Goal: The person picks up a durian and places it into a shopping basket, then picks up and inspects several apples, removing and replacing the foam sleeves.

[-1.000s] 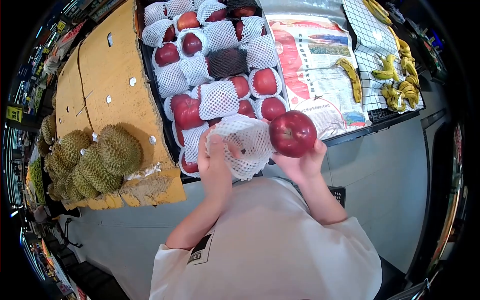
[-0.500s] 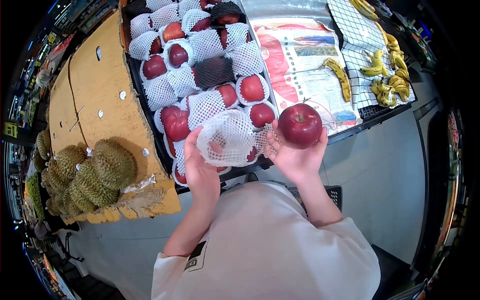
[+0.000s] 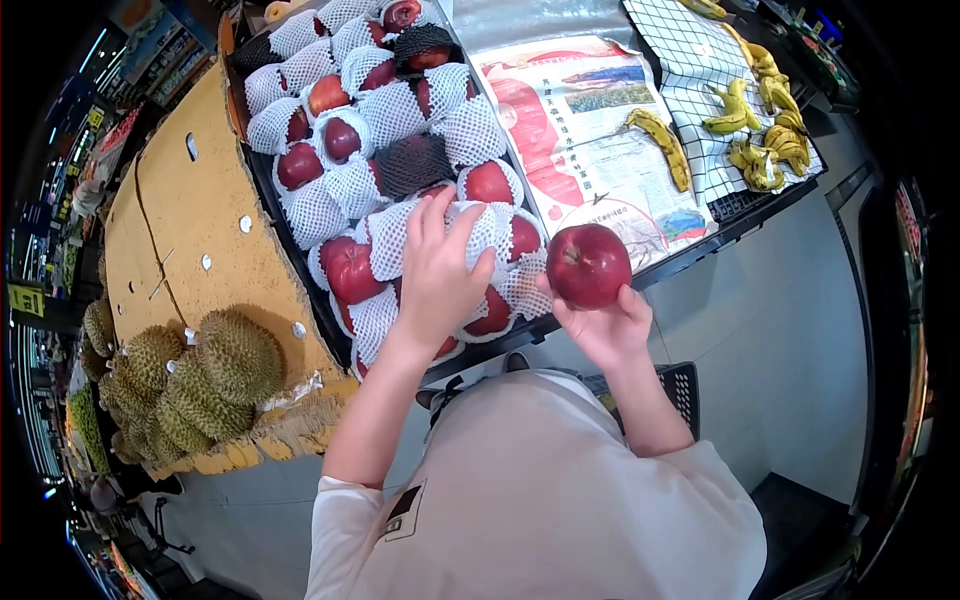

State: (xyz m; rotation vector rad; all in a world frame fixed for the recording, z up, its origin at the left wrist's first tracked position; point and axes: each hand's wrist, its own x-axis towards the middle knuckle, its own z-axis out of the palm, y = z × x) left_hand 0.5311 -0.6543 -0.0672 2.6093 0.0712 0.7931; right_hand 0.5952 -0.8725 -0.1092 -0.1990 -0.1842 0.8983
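Observation:
A bare dark red apple [image 3: 590, 268] with its stem up rests in my right hand [image 3: 612, 325], the fingers and thumb curved round its underside. My left hand [image 3: 445, 265] reaches over the tray of apples, fingers apart and pointing away from me. Under and beside those fingers lies white foam netting [image 3: 486, 235]; the fingertips partly cover it, and whether they touch it is hard to make out. Nearby in the tray, a large red apple [image 3: 350, 270] sits left of my left hand, and another loose foam net [image 3: 525, 285] lies beside my right hand.
Several durians [image 3: 240, 355] sit on a yellow cardboard surface [image 3: 200, 220] at left. Right of the tray, newspaper [image 3: 580, 130] carries a single banana [image 3: 660, 148]. More bananas [image 3: 785, 145] lie on checked cloth [image 3: 690, 110]. A black basket [image 3: 682, 395] stands below.
My left hand has moved forward over the tray, and the foam net it held is now down among the apples. My right hand still holds the apple, slightly turned.

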